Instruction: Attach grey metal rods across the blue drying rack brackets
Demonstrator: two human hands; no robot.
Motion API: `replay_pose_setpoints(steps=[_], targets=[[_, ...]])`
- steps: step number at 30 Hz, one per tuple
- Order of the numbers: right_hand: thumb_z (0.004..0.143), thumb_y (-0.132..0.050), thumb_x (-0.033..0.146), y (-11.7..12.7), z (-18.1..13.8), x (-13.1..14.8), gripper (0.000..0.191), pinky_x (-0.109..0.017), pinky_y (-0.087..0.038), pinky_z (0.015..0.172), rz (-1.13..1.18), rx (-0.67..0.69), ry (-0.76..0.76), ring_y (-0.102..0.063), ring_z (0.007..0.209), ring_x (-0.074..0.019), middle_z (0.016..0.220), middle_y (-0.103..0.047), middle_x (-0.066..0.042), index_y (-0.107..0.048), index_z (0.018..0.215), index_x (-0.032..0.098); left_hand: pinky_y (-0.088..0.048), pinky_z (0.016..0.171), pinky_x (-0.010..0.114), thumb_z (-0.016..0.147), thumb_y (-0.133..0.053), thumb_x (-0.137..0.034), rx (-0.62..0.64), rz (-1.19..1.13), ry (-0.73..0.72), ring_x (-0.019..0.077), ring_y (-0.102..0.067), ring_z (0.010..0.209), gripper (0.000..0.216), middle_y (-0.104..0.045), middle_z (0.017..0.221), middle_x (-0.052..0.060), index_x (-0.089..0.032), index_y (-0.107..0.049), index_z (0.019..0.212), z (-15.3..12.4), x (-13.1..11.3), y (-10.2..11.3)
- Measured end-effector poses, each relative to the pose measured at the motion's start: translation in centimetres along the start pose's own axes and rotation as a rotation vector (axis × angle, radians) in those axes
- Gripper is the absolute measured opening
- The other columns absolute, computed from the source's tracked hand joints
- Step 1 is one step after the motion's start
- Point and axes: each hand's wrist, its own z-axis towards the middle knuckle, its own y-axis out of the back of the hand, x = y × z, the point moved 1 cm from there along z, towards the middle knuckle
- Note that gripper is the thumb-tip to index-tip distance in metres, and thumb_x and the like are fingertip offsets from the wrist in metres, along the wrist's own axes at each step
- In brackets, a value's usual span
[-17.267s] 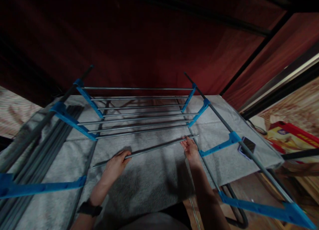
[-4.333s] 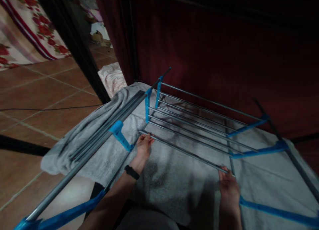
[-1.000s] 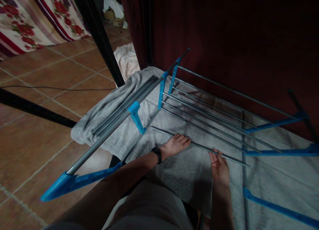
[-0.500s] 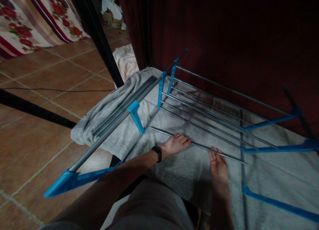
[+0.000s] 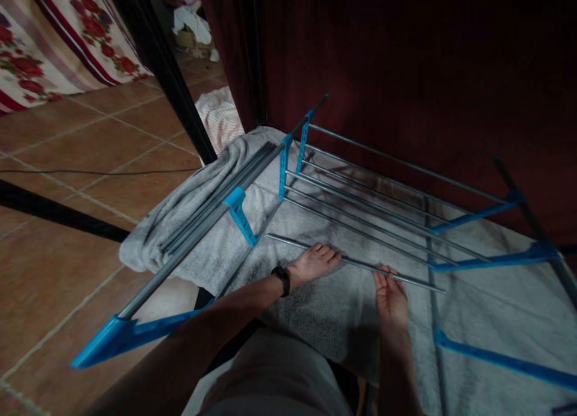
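A loose thin metal rod lies across a grey towel, in front of a rack of grey rails and blue plastic brackets. My left hand, with a black watch on the wrist, rests flat on the rod near its middle, fingers stretched out. My right hand lies palm up under the rod further right, its fingertips curled against it. The rod's left end stops short of a blue bracket.
A bundle of spare grey rods lies on the towel at the left. A long side tube with blue brackets runs toward me on the left, another blue bracket on the right. Tiled floor spreads left, a dark red curtain behind.
Over the last second my hands and the rod have stayed where they were. Only my view has shifted slightly.
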Motion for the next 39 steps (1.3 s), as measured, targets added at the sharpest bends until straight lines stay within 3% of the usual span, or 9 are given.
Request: replay_pose_setpoints(steps=[4, 8, 12, 16, 20, 28, 34, 39], targets=[[0.078, -0.091, 0.026, -0.4, -0.2, 0.3, 0.022, -0.039, -0.062, 0.114, 0.034, -0.019, -0.015, -0.078, 0.108, -0.0155, 0.110, -0.082, -0.001, -0.076, 0.094, 0.026, -0.044, 0.125, 0.043, 0.077, -0.083, -0.016, -0.094, -0.113, 0.067, 0.0354, -0.070, 0.116, 0.031, -0.076, 0.098, 0.010, -0.034, -0.086, 0.102, 0.0, -0.1, 0.0], [0.079, -0.092, 0.026, -0.5, -0.2, 0.7, 0.021, -0.041, -0.061, 0.117, 0.053, -0.023, -0.025, -0.079, 0.106, -0.0161, 0.108, -0.082, -0.002, -0.076, 0.093, 0.024, -0.042, 0.125, 0.043, 0.082, -0.076, -0.011, -0.044, -0.023, 0.020, 0.0359, -0.069, 0.119, 0.035, -0.075, 0.099, 0.011, -0.031, -0.087, 0.108, 0.0, -0.2, -0.1], [0.084, -0.090, 0.032, -0.5, 0.4, 0.8, 0.019, -0.040, -0.061, 0.117, 0.066, -0.035, -0.036, -0.080, 0.106, -0.0164, 0.105, -0.083, -0.003, -0.076, 0.093, 0.023, -0.043, 0.122, 0.043, 0.096, -0.055, -0.005, 0.078, 0.409, -0.130, 0.0329, -0.068, 0.122, 0.046, -0.075, 0.109, 0.012, -0.026, -0.082, 0.127, 0.1, 0.2, 0.0], [0.084, -0.090, 0.028, -0.3, 1.5, 1.1, 0.018, -0.041, -0.064, 0.113, 0.110, -0.109, -0.040, -0.081, 0.099, -0.0170, 0.099, -0.083, -0.002, -0.076, 0.095, 0.024, -0.049, 0.118, 0.044, 0.099, -0.046, 0.002, 0.197, 0.999, -0.246, 0.0269, -0.068, 0.124, 0.063, -0.075, 0.125, 0.010, -0.025, -0.066, 0.152, 0.2, 1.4, 0.2], [0.084, -0.090, 0.027, 0.4, 2.3, 1.8, 0.019, -0.036, -0.064, 0.110, 0.144, -0.124, -0.026, -0.081, 0.093, -0.0142, 0.096, -0.084, 0.000, -0.076, 0.096, 0.023, -0.052, 0.114, 0.043, 0.098, -0.046, 0.004, 0.142, 1.259, -0.397, 0.0253, -0.069, 0.122, 0.066, -0.074, 0.126, 0.009, -0.024, -0.059, 0.157, 0.6, 3.2, 0.5], [0.092, -0.080, 0.024, 1.9, 3.1, 3.6, 0.006, -0.029, -0.065, 0.099, 0.203, -0.253, 0.029, -0.080, 0.087, -0.0128, 0.092, -0.082, 0.001, -0.074, 0.092, 0.023, -0.055, 0.111, 0.043, 0.098, -0.040, 0.004, 0.104, 1.228, -0.479, 0.0250, -0.069, 0.118, 0.069, -0.074, 0.121, 0.008, -0.022, -0.056, 0.161, 1.1, 4.6, 1.0], [0.092, -0.077, 0.016, 2.7, 4.0, 4.7, 0.009, -0.025, -0.066, 0.087, 0.223, -0.305, 0.062, -0.077, 0.078, -0.0115, 0.084, -0.080, 0.003, -0.072, 0.088, 0.023, -0.058, 0.107, 0.043, 0.100, -0.048, 0.000, 0.099, 1.203, -0.504, 0.0268, -0.073, 0.112, 0.047, -0.077, 0.116, 0.009, -0.021, -0.071, 0.136, 1.2, 5.0, 1.3], [0.092, -0.081, 0.020, 2.5, 3.8, 4.2, 0.010, -0.024, -0.066, 0.084, 0.233, -0.286, 0.098, -0.077, 0.077, -0.0111, 0.084, -0.080, 0.003, -0.072, 0.089, 0.022, -0.059, 0.105, 0.044, 0.104, -0.049, -0.003, 0.065, 1.145, -0.513, 0.0278, -0.074, 0.110, 0.042, -0.076, 0.111, 0.008, -0.024, -0.071, 0.132, 1.3, 5.2, 1.6]])
